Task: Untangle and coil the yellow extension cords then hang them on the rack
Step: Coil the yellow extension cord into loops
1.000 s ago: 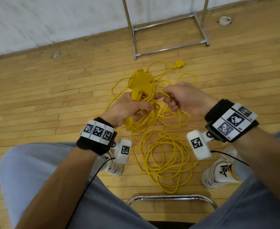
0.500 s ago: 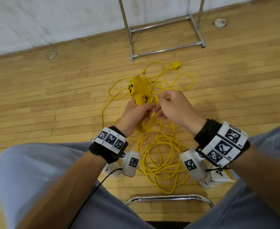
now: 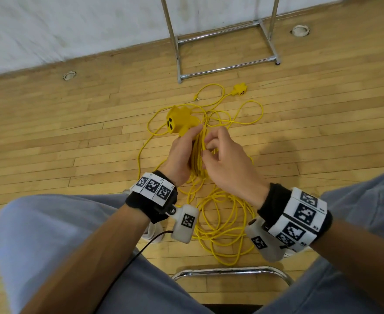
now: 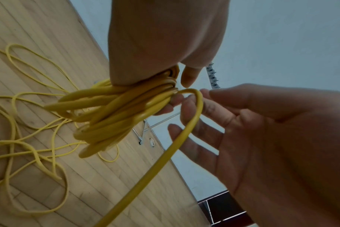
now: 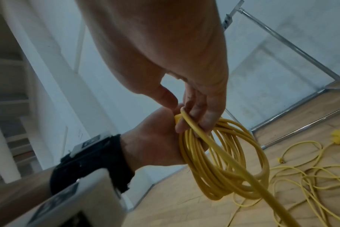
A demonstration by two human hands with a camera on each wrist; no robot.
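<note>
Light is even and soft, fairly bright; a faint shadow lies on the floor (image 3: 274, 150) right of the hands. Floorboards bow toward the head view's edges. Both wrist views are dimmer, bluish, with nearby skin and cord (image 4: 115, 116) smeared.

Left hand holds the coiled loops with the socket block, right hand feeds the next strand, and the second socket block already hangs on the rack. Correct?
Not quite. The second socket block lies on the floor beside the rack, not hung, as the head view shows. The rest stands: the left hand holds the coiled loops with the socket block, and the right hand feeds the next strand.
</note>
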